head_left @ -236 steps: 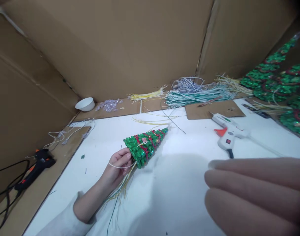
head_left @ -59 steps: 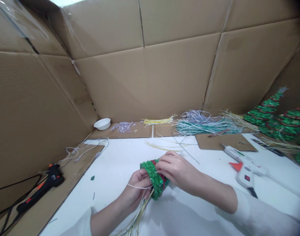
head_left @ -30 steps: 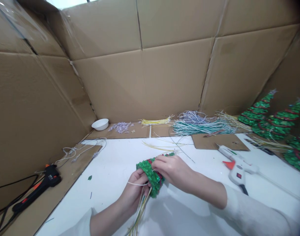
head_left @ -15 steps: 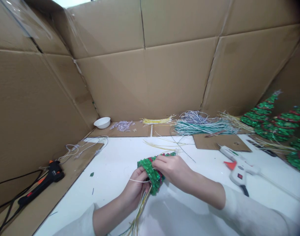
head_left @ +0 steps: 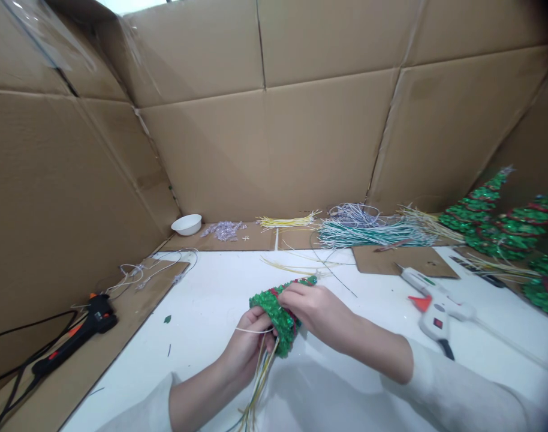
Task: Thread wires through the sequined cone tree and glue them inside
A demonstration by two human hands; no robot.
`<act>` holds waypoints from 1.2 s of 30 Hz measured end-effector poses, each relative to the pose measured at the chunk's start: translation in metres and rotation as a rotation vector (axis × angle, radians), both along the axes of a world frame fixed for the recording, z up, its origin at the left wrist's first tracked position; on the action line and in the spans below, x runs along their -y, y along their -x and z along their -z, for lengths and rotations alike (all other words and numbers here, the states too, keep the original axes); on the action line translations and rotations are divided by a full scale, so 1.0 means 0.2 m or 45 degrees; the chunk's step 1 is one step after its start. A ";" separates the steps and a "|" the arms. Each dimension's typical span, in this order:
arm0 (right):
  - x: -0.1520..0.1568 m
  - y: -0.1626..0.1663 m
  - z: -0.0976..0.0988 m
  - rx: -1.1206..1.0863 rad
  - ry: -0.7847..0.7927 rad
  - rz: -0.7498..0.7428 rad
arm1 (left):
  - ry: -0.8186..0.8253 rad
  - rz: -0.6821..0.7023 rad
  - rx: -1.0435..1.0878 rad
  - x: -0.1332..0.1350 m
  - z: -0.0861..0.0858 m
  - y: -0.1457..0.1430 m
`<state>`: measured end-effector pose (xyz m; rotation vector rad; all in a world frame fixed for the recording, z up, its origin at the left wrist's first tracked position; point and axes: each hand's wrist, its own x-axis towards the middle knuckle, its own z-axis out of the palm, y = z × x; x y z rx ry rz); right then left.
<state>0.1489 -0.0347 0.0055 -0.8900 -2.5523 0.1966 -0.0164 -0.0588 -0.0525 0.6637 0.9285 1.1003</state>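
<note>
A small green tinsel Christmas tree [head_left: 283, 336] with red garland lies tilted between my hands, its tip pointing to the upper right. My left hand [head_left: 247, 342] is closed at the tree's wide base, its fingers partly inside the rim. A white wire [head_left: 251, 330] crosses those fingers. Yellow, white and green wires [head_left: 260, 384] hang out of the base toward the table's front. My right hand [head_left: 307, 306] pinches the side of the tree near the red garland; its fingertips are partly hidden, so I cannot make out anything small between them.
A white glue gun [head_left: 436, 306] lies at the right, a black glue gun [head_left: 83, 336] at the left. Along the back are a white bowl [head_left: 186, 224], clear beads [head_left: 224, 230], yellow wires [head_left: 287, 221] and green-white wires [head_left: 373, 233]. Finished-looking trees [head_left: 476, 204] stand far right.
The tree has turned slightly in my hands, its tip shifting a little left, and the hanging wires have swung slightly. Both hands keep nearly the same place.
</note>
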 end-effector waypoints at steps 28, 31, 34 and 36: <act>0.09 0.03 -0.06 0.064 0.342 0.084 | -0.003 -0.019 0.044 0.04 -0.02 0.00; 0.10 0.05 -0.06 0.055 0.406 0.107 | -0.002 -0.032 0.073 0.04 -0.02 -0.01; 0.11 0.06 -0.04 0.009 0.395 0.130 | 0.010 -0.040 0.075 0.04 -0.03 -0.01; 0.11 0.07 -0.03 -0.030 0.375 0.144 | 0.021 -0.030 0.078 0.04 -0.03 -0.01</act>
